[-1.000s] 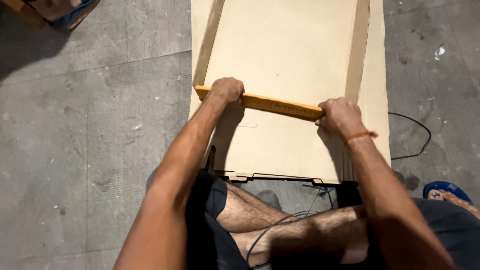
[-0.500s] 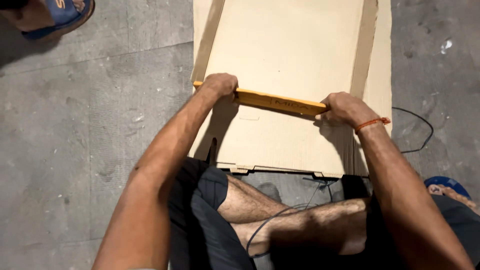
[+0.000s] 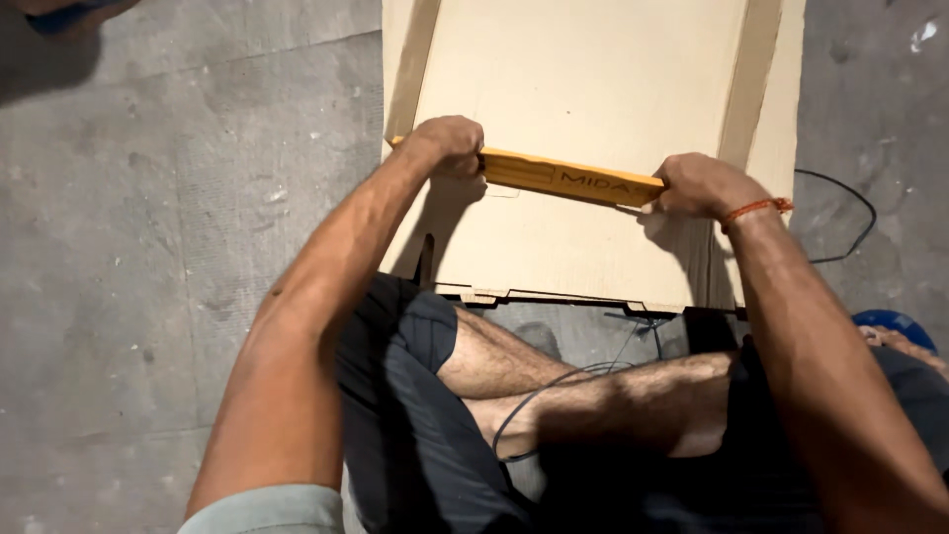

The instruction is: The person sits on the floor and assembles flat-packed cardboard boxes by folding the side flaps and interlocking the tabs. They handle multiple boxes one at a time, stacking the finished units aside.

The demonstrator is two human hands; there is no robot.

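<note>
A long yellow-orange ruler [image 3: 568, 179] lies across a flat sheet of brown cardboard [image 3: 593, 79] on the floor. My left hand [image 3: 450, 145] grips the ruler's left end, fingers curled over it. My right hand [image 3: 702, 185], with an orange thread around the wrist, grips the right end. Both hands press the ruler onto the cardboard. The cardboard has darker folded strips along its left and right sides. I sit cross-legged at its near edge, with my legs [image 3: 593, 396] in front of me.
Grey concrete floor [image 3: 178, 218] surrounds the cardboard. A thin black cable [image 3: 850, 213] loops on the floor to the right, and another runs over my legs. A blue sandal [image 3: 895, 324] shows at the right edge; a blue object sits at the top left corner.
The ruler and both hands have shifted slightly toward the far side of the cardboard. The view has shifted a little; the grip on both ends is unchanged.
</note>
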